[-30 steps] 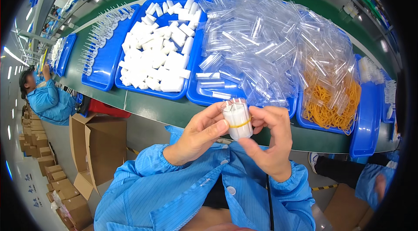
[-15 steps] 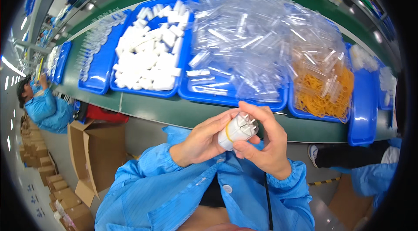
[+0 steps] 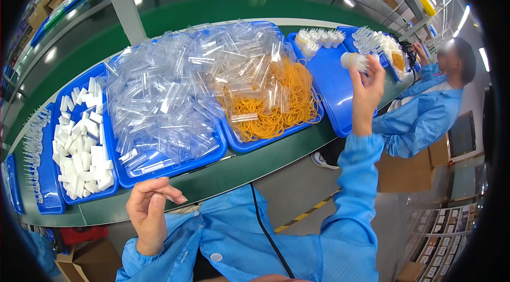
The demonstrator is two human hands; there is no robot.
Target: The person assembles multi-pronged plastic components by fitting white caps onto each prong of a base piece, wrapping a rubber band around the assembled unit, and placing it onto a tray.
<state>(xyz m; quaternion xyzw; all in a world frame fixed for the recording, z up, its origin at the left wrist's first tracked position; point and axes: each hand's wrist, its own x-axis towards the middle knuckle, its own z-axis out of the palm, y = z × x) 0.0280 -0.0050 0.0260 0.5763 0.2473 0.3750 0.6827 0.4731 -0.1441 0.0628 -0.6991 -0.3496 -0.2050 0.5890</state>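
Observation:
My right hand (image 3: 369, 88) is stretched out to the far right, its fingers closed on a short white cylindrical bundle (image 3: 349, 61) with clear prongs at one end. The bundle is held above a blue tray (image 3: 337, 96). Several similar upright bundles (image 3: 311, 43) stand at the far end of that tray. My left hand (image 3: 151, 213) is raised in front of the table edge, fingers loosely bent and apart, with nothing visible in it. Nearest to it are trays of clear plastic sleeves (image 3: 159, 90) and white blocks (image 3: 85, 149).
Yellow rubber bands (image 3: 281, 106) fill a tray in the middle, partly under clear sleeves. At the far left a blue tray holds clear pronged pieces (image 3: 34, 146). A co-worker (image 3: 430, 106) in blue is at the right. A grey post (image 3: 125, 3) rises behind the trays.
My hands have parted. The right hand has carried the bundle from in front of my chest to the far-right tray; the left has let go. The view has swung right.

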